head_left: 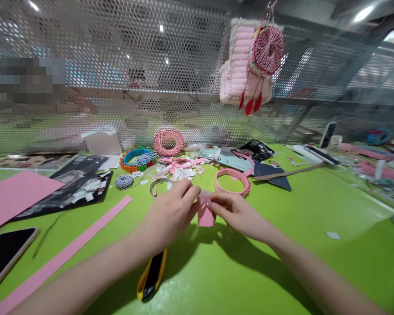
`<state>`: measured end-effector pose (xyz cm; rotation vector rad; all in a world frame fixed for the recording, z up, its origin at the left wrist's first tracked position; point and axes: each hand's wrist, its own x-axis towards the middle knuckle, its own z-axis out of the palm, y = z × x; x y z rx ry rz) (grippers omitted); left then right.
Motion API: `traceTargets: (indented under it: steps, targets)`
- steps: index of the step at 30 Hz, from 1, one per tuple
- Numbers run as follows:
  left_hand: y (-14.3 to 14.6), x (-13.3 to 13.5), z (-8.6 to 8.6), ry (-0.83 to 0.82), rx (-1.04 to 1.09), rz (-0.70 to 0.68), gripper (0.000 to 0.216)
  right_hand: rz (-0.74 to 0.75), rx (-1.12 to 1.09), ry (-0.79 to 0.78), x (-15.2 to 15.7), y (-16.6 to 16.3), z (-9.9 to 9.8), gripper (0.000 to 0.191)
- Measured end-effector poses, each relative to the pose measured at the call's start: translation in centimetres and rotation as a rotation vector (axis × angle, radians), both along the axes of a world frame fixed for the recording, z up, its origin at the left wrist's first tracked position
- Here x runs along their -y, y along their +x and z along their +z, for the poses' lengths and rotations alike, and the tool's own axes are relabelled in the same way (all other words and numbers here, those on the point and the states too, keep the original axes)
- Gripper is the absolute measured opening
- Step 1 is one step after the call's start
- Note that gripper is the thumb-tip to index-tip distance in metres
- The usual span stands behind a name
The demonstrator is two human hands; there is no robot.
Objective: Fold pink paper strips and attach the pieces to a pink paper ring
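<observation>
pink paper tab [205, 216] pinched between both hands, long axis upright

fingers [191, 191] of the left hand [172, 214] and fingers [221, 204] of the right hand [238, 214] clamped from either side on the tab's upper end; lower end hanging free toward the body, above the green table [315, 210]. tab roughly midway between the hands, neither clearly nearer. just beyond the right hand, a pink braided paper ring [232, 186] lying flat; beyond the left hand, a thin silvery ring [160, 186], then a ball of blue-and-white twine [124, 181]. farther back, a heap of pink and white paper scraps [180, 168]; off to the left, a long pink paper strip [62, 253] lying across the table.
</observation>
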<state>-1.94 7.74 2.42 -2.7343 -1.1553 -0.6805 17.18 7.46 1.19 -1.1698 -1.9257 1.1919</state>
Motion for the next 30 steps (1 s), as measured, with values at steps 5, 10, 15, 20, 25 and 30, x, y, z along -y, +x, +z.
traceTargets:
  steps: [5, 10, 15, 20, 25, 30]
  targets:
    - [-0.3, -0.5, -0.5, 0.206, 0.021, -0.102, 0.024, 0.018, 0.011, 0.058, 0.8, -0.1, 0.2, 0.026]
    - [-0.2, 0.0, -0.6, 0.238, 0.036, -0.182, 0.029, -0.002, 0.134, 0.208, 1.5, -0.1, 0.7, 0.022]
    - [-0.5, 0.1, -0.9, 0.319, 0.044, -0.289, 0.032, 0.011, 0.176, 0.257, 2.0, -0.1, 1.3, 0.022]
    - [-0.6, 0.3, -0.3, 0.356, 0.064, -0.334, 0.029, 0.044, 0.179, 0.287, 2.7, -0.1, 2.1, 0.021]
    - [-0.7, 0.8, 0.2, 0.274, 0.147, -0.353, 0.03, 0.034, 0.221, 0.296, 3.4, 0.1, 2.7, 0.021]
    - [-0.7, 1.3, 0.2, 0.206, 0.224, -0.387, 0.031, 0.023, 0.16, 0.399, 3.9, 0.3, 2.7, 0.021]
